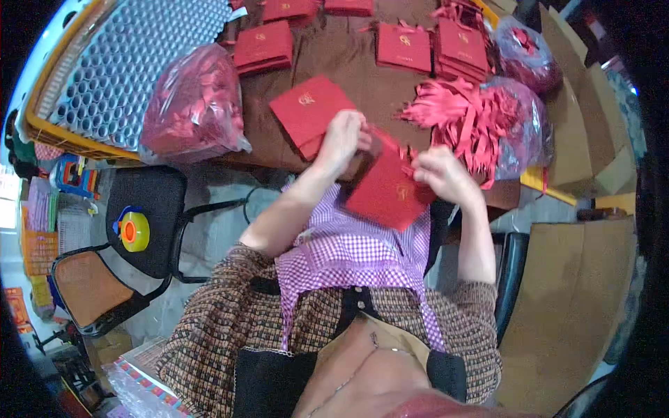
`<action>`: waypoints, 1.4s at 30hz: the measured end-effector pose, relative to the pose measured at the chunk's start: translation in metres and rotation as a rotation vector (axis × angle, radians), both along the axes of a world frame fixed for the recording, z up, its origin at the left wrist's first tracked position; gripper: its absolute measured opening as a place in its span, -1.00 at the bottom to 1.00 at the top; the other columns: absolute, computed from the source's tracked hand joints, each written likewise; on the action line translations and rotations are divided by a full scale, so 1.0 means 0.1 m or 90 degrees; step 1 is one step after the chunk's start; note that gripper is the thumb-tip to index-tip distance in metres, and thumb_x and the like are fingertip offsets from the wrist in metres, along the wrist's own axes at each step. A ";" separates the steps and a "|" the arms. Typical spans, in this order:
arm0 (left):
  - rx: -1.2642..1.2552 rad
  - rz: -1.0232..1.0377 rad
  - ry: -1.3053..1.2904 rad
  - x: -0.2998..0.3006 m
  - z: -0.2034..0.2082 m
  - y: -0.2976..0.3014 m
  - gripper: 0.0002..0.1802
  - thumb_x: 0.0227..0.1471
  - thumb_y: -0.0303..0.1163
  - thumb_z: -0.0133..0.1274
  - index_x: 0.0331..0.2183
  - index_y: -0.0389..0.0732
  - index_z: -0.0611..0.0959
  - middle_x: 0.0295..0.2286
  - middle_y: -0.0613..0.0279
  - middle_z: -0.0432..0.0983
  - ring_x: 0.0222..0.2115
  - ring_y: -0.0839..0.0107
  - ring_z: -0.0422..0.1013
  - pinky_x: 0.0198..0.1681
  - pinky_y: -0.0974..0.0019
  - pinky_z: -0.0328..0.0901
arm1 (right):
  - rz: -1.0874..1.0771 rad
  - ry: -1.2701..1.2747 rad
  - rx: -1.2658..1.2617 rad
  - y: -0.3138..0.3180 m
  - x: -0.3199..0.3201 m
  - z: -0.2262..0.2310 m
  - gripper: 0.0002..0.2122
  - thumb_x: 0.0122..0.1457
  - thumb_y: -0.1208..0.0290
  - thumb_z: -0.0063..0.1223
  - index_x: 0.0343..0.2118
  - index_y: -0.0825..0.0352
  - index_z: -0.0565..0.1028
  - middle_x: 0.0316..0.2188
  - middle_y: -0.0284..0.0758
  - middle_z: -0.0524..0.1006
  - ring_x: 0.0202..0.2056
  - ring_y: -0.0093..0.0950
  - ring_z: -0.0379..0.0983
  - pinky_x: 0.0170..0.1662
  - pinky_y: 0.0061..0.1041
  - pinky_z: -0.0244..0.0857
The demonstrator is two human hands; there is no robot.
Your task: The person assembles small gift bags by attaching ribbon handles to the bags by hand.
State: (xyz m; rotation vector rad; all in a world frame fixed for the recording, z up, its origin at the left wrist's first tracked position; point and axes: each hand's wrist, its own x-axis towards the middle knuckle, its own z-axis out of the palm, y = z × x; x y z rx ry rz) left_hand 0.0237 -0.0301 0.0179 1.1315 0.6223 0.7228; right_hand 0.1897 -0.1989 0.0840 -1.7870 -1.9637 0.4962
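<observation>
A red paper bag [391, 187] with a gold emblem hangs tilted in front of my lap, at the table's near edge. A red ribbon [385, 139] runs along its upper edge. My left hand [343, 141] is closed at the ribbon's left end, its fingertips partly hidden. On the upper right corner of the bag, my right hand [444, 174] pinches the ribbon with curled fingers. Just beyond my left hand lies another red paper bag [306, 103], flat on the brown tabletop [334, 59]. A heap of loose red ribbons [467, 125] spreads to the right of my hands.
Stacked red bags [263, 47] and more red bags [404, 47] stand farther back. A yellow-rimmed crate of tubes [132, 63] and a clear plastic sack [195, 104] occupy the left. Cardboard [571, 299] stands at right; a black chair [146, 216] holds a tape roll [132, 231].
</observation>
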 end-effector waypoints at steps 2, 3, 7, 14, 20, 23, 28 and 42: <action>-0.031 0.003 0.033 -0.12 0.16 0.05 -0.54 0.17 -0.11 -0.18 -0.06 -0.28 0.31 -0.33 0.10 0.41 -0.42 0.31 0.43 -0.40 0.31 0.38 | -0.030 0.119 0.024 0.13 0.04 0.20 -0.84 -0.03 0.43 0.07 -0.40 0.40 0.48 -0.48 -0.26 0.48 -0.33 -0.32 0.39 -0.20 -0.39 0.22; -0.045 -0.040 0.069 -0.18 0.25 0.05 -0.52 0.16 -0.10 -0.17 -0.06 -0.29 0.33 -0.32 0.11 0.42 -0.40 0.33 0.43 -0.37 0.32 0.37 | -0.040 0.123 0.046 0.18 0.07 0.25 -0.84 0.00 0.44 0.04 -0.38 0.42 0.48 -0.46 -0.28 0.49 -0.33 -0.36 0.40 -0.18 -0.42 0.24; 0.100 -0.312 0.085 -0.23 0.31 -0.08 -0.64 0.08 -0.18 -0.03 -0.26 -0.31 0.51 -0.37 0.21 0.49 -0.40 0.53 0.42 -0.37 0.48 0.30 | -0.083 0.223 -0.025 0.38 0.32 0.29 -0.82 0.07 0.48 -0.01 -0.28 0.42 0.49 -0.39 -0.32 0.52 -0.32 -0.48 0.43 -0.19 -0.53 0.29; -0.131 -0.269 0.056 -0.14 0.00 -0.01 -0.78 0.03 -0.40 -0.01 -0.29 -0.34 0.52 -0.40 0.21 0.50 -0.44 0.52 0.44 -0.41 0.51 0.33 | -0.133 0.003 0.318 0.32 0.35 0.17 -0.77 0.06 0.48 0.01 -0.19 0.37 0.49 -0.27 -0.24 0.53 -0.21 -0.42 0.44 -0.13 -0.49 0.29; -0.117 -0.162 -0.010 -0.21 0.20 -0.08 -0.80 0.04 -0.50 -0.08 -0.26 -0.39 0.50 -0.34 0.12 0.51 -0.38 0.43 0.47 -0.31 0.43 0.38 | -0.070 -0.228 0.192 -0.06 -0.30 0.28 -0.43 -0.13 0.31 0.16 0.03 0.28 0.33 0.04 -0.19 0.34 0.08 -0.25 0.22 0.10 -0.24 0.07; -0.176 -0.175 -0.090 -0.16 0.21 -0.07 -0.79 0.07 -0.47 -0.10 -0.29 -0.40 0.50 -0.32 0.09 0.50 -0.35 0.38 0.46 -0.32 0.35 0.40 | -0.072 -0.349 0.102 -0.12 -0.51 0.10 -0.37 -0.11 0.41 0.12 0.12 0.24 0.20 0.13 -0.21 0.22 0.13 -0.21 0.13 0.14 -0.17 -0.01; -0.226 -0.147 -0.186 -0.15 0.35 -0.03 -0.71 0.17 -0.33 -0.20 -0.23 -0.38 0.44 -0.34 0.03 0.48 -0.44 0.32 0.47 -0.42 0.37 0.40 | -0.073 -0.235 0.271 0.21 -0.14 0.13 -0.56 -0.10 0.63 -0.04 -0.05 0.31 0.40 -0.11 -0.21 0.47 -0.07 -0.30 0.39 -0.02 -0.34 0.23; -0.029 -0.203 0.066 -0.31 0.25 0.00 -0.76 0.15 -0.44 -0.19 -0.17 -0.34 0.40 -0.39 0.09 0.47 -0.46 0.42 0.43 -0.39 0.40 0.36 | -0.259 -0.449 0.577 2.39 1.45 0.21 -0.48 -0.13 0.68 -0.18 0.00 0.21 0.38 -0.02 -0.27 0.40 0.01 -0.20 0.29 -0.05 -0.29 0.23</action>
